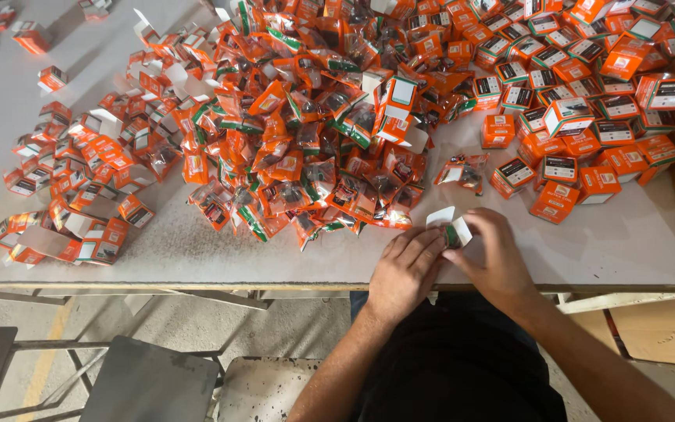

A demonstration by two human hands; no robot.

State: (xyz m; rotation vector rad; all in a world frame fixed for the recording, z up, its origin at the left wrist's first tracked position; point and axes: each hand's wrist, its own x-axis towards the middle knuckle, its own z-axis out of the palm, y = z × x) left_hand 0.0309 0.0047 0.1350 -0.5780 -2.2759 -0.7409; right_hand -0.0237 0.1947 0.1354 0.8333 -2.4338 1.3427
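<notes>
Near the front edge of the pale grey worktable (587,250), we see both hands meet on one small white-flapped cardboard box (451,227). The left hand (406,270) lies palm down, fingers pressed against the box's left side, pinching it. The right hand (497,258) curls around the box from the right, thumb and fingers grasping it. The box sits just above the table surface, between the two hands.

Just behind it lies a heap of orange clear-windowed plastic sachets (314,148). To the right, closed orange boxes with dark labels (580,117) crowd together. To the left, open orange boxes with white flaps (79,195) lie scattered.
</notes>
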